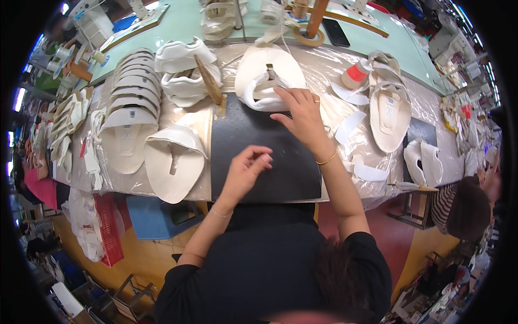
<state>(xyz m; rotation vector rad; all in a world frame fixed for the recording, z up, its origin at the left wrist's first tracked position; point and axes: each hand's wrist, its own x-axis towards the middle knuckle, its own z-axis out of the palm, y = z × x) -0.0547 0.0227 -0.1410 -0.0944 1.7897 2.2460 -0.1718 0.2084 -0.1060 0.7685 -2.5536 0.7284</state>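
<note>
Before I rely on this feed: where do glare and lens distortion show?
Head view: bright glare streaks the clear plastic sheet, with softer sheen on the black mat; head view: straight edges bend toward the blacked-out rim; head view: left hand and right hand read clearly.

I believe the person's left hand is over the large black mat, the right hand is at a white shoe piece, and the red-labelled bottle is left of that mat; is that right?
Not quite: the head view shows the red-labelled bottle right of the large black mat. The left hand and right hand are as you described.
</note>
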